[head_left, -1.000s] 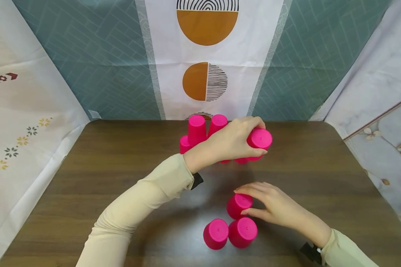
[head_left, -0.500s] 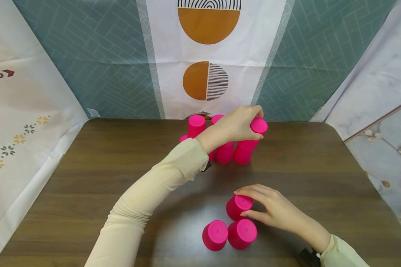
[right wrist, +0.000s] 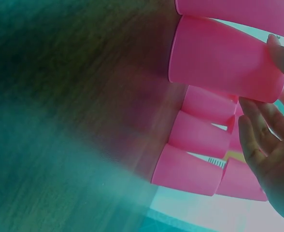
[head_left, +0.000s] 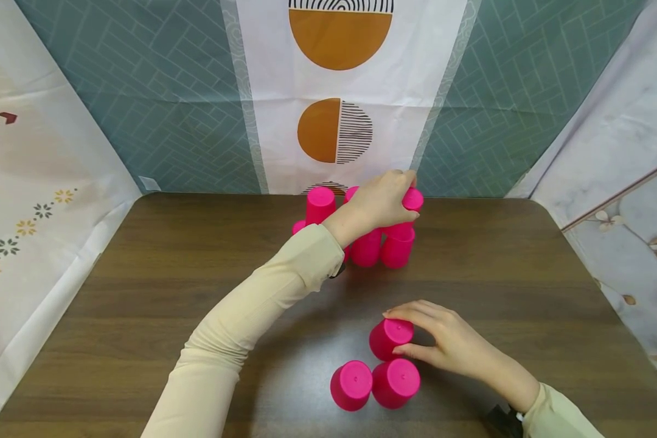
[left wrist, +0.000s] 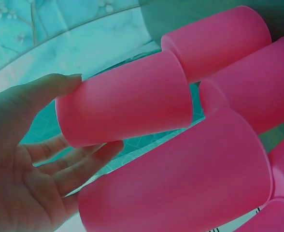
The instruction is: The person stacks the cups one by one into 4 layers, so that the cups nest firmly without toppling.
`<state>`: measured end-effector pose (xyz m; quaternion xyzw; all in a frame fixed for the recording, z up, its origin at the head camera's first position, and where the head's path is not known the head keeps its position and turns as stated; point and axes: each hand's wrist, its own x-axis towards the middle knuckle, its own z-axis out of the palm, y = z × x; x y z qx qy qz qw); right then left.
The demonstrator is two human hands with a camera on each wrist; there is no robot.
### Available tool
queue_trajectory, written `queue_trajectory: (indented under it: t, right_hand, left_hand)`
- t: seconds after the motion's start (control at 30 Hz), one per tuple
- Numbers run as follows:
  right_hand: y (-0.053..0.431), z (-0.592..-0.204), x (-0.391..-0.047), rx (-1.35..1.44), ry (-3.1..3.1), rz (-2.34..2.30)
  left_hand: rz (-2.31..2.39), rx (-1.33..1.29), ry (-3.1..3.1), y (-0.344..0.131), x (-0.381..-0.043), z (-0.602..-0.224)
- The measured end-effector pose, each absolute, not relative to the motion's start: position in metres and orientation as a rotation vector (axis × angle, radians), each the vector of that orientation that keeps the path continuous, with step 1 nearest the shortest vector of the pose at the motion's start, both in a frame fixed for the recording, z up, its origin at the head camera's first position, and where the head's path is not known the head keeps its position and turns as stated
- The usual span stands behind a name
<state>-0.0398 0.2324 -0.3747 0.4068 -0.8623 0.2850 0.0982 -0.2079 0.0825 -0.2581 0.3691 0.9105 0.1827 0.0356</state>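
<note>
At the table's back, my left hand (head_left: 380,201) grips an upside-down pink cup (head_left: 413,199) near its base, thumb on one side and fingers on the other. That cup sits at the right end of an upper row, over the bottom-row cups (head_left: 398,248). In the left wrist view its rim meets a lower cup (left wrist: 219,41), with another upper cup (left wrist: 176,179) beside it. Closer in, my right hand (head_left: 451,340) holds a pink cup (head_left: 385,340) standing upside down on the table, between thumb and fingers. My left forearm hides part of the rows.
Two more upside-down pink cups, one left (head_left: 351,386) and one right (head_left: 395,384), stand in front of the cup at my right hand. The brown wooden table (head_left: 159,274) ends at a patterned cloth wall (head_left: 197,134) behind the cup rows.
My left hand has moved left with its cup, from beyond the right end of the rows to above the bottom row. The right hand has stayed at its cup.
</note>
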Motion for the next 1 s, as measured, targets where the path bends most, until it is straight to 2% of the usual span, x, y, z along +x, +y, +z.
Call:
queue_trajectory:
  t: [0.5, 1.0]
  right_hand:
    - [0.231, -0.3791, -0.0397, 1.191, -2.505, 0.871]
    - [0.2322, -0.3799, -0.0375, 1.152, -2.539, 0.876]
  left_hand:
    - [0.245, 1.009, 2.974, 0.0796, -0.2029, -0.2599]
    - [0.199, 1.018, 2.978, 0.0743, -0.1988, -0.258]
